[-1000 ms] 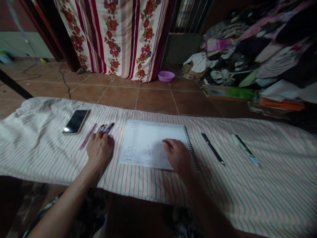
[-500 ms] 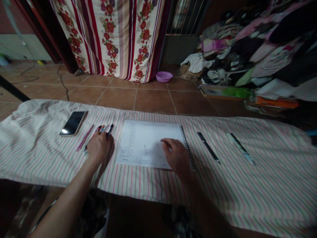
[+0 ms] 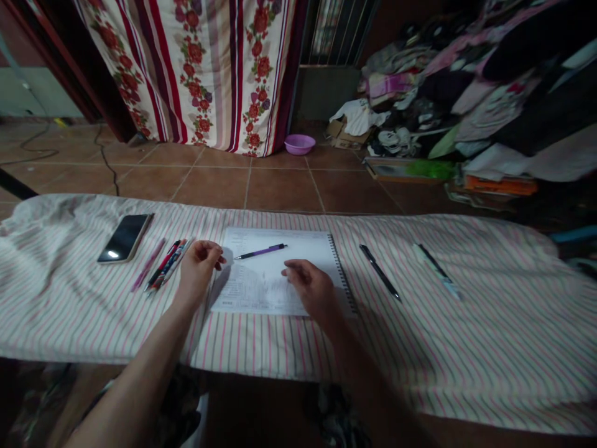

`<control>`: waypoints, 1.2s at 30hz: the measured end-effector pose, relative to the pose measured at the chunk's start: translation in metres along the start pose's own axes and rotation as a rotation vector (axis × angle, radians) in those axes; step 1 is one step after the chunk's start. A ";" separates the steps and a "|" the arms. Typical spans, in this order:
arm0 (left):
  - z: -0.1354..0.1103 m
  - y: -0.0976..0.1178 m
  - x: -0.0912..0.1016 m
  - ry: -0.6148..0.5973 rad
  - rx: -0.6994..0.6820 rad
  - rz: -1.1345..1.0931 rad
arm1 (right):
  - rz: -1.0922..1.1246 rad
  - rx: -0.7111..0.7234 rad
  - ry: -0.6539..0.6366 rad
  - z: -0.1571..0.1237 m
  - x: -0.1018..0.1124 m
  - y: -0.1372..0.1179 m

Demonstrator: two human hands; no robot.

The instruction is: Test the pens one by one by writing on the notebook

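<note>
A purple and black pen (image 3: 262,251) lies slantwise on the white page of the spiral notebook (image 3: 261,298). My left hand (image 3: 199,269) is at the notebook's left edge, fingers loosely bent and holding nothing, apart from the pen. Over the right part of the page is my right hand (image 3: 311,287), its thumb and fingers slightly apart with nothing in them. Left of my left hand, several pens (image 3: 165,267) lie side by side, with a pink-purple pen (image 3: 148,266) at their outer side.
A phone (image 3: 125,239) lies at the left of the striped cloth (image 3: 261,345). Right of the notebook are a black pen (image 3: 380,272) and a pale green and black pen (image 3: 438,271). Beyond, on the tiled floor, stand a purple basin (image 3: 300,144) and piled clothes (image 3: 433,106).
My left hand has moved right from the row of pens to the notebook's edge. The purple and black pen now lies on the page, released. My right hand stays over the notebook.
</note>
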State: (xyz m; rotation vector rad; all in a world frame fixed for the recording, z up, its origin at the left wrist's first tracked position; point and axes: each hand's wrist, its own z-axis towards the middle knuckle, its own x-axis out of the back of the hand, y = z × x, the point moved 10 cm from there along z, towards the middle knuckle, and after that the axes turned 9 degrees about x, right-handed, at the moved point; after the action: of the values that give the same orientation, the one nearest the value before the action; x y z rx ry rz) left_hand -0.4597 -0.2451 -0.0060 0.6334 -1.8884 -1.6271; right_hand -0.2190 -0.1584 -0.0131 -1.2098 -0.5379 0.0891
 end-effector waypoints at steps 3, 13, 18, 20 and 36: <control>-0.013 0.021 -0.018 0.017 -0.288 0.486 | -0.118 0.015 0.010 0.001 0.003 -0.001; -0.058 0.024 -0.111 -0.150 -0.653 1.170 | -0.306 0.106 -0.024 -0.001 0.006 -0.015; -0.059 0.017 -0.118 -0.127 -0.610 1.238 | -0.340 0.102 -0.048 -0.002 0.009 -0.016; -0.060 0.016 -0.118 -0.130 -0.611 1.259 | -0.355 0.101 -0.051 -0.002 0.009 -0.017; -0.037 0.042 -0.054 0.058 -0.392 0.283 | 0.044 -0.105 0.010 0.000 0.002 0.013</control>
State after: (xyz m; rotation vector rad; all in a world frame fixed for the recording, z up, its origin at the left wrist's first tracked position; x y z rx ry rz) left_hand -0.3941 -0.2294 0.0332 0.2338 -1.4793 -1.7013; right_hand -0.2148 -0.1530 -0.0245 -1.3242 -0.5120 0.0932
